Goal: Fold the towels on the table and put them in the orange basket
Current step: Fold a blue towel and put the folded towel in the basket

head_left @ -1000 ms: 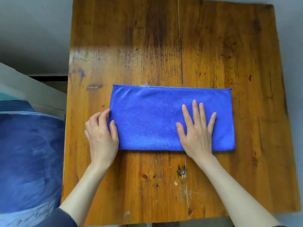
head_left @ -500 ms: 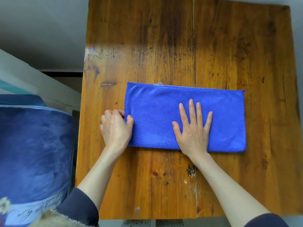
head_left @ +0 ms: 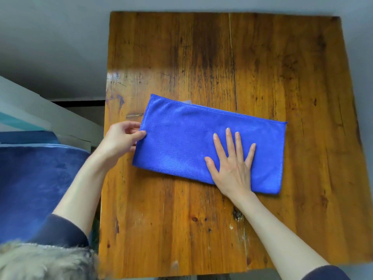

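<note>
One blue towel [head_left: 193,138], folded into a long rectangle, lies slightly askew near the middle of the wooden desk [head_left: 282,57]. At its left short edge, the left hand [head_left: 119,140] pinches the cloth between thumb and curled fingers [head_left: 141,133]. Right of centre, the right hand [head_left: 232,166] lies flat on the towel, its fingers spread and palm down. Dark blue fabric [head_left: 36,182] fills the lower left of the frame, beside the desk.

Left hand [head_left: 121,139] pinches in a fingertip grip; right hand [head_left: 232,164] lies flat, fingers spread.
</note>
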A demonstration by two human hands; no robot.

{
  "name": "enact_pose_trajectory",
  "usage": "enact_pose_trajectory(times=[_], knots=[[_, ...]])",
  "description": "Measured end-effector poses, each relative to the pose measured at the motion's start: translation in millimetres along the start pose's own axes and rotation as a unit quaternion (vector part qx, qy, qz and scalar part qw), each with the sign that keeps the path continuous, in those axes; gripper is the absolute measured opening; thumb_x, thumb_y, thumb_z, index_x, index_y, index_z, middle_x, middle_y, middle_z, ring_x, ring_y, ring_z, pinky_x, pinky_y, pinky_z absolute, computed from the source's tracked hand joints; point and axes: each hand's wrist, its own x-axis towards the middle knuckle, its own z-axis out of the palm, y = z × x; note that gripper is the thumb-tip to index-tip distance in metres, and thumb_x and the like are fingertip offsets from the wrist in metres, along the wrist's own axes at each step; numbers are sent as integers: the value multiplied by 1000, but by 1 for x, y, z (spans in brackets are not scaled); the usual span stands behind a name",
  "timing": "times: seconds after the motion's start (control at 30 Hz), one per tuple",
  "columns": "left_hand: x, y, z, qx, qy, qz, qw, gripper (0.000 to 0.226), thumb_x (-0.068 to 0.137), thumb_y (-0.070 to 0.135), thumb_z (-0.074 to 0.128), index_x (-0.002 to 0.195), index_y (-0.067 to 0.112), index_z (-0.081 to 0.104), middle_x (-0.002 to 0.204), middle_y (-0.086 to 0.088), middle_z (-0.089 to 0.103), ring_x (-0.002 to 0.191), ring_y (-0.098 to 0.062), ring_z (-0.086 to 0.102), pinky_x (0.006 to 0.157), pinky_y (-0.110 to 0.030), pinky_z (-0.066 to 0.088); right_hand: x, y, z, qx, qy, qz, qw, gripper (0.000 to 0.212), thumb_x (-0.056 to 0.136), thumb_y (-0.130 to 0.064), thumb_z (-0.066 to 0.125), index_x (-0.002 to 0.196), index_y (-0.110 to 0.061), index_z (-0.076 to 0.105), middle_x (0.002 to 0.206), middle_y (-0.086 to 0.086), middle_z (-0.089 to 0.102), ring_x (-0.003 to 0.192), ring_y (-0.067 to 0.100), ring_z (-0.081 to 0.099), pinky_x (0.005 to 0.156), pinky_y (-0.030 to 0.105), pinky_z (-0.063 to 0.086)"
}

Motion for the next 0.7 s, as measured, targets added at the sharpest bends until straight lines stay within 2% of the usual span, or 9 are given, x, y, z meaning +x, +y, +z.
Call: enact_pose_trajectory(times=[0.1, 0.2, 0.33, 0.43, 0.53, 0.63, 0.7], knots=[[2, 5, -5, -13, -68, -32, 997, 32, 90, 11, 59, 122, 10, 57, 107, -8, 63, 83, -11, 58, 50, -14, 51, 0, 1, 2, -10, -8, 0, 1000, 62, 91, -54, 27, 147, -25, 24, 156, 8, 19, 144, 26, 10, 110, 62, 1], [2, 10, -9, -20, -93, -32, 995, 28, 90, 8, 57, 117, 18, 57, 116, -12, 62, 84, -13, 61, 51, -15, 51, 0, 0, 3, -20, -15, 3, 1000, 63, 92, -55, 24, 147, -25, 20, 156, 8, 18, 144, 26, 9, 110, 63, 3], [-6, 18, -10, -21, -96, -7, 995, 25, 90, 6, 57, 101, 28, 59, 107, -14, 58, 87, -17, 59, 56, -19, 55, 2, -2, 2, -26, -23, 11, 999, 63, 91, -55, 24, 147, -25, 23, 155, 8, 21, 144, 27, 11, 109, 64, 5], [-19, 25, -8, -36, -98, 8, 995, 25, 89, 4, 57, 101, 26, 60, 104, -15, 57, 88, -21, 59, 65, -26, 57, 3, -2, 0, -30, -37, 9, 999, 63, 91, -55, 23, 146, -24, 24, 155, 8, 22, 143, 27, 12, 109, 64, 6], [-36, 37, -2, -57, -112, 26, 992, 26, 88, 3, 58, 101, 25, 61, 100, -13, 58, 84, -22, 58, 60, -24, 57, 3, -3, -3, -25, -69, 12, 997, 64, 91, -55, 20, 147, -24, 22, 155, 9, 21, 143, 29, 12, 108, 64, 7], [-55, 55, 10, -56, -108, 52, 991, 26, 87, 1, 58, 99, 24, 61, 84, -5, 57, 78, -19, 57, 57, -23, 56, 5, -1, -12, 10, -97, 3, 995, 66, 89, -55, 18, 147, -24, 22, 156, 8, 17, 144, 28, 7, 109, 62, -2], [-69, 68, 21, -46, -104, 70, 991, 26, 87, 1, 58, 101, 22, 61, 80, -3, 56, 74, -18, 56, 60, -25, 58, 5, 6, -23, 89, -101, -13, 991, 63, 91, -52, 21, 149, -27, 18, 158, 2, 5, 146, 22, -3, 111, 55, -11]])
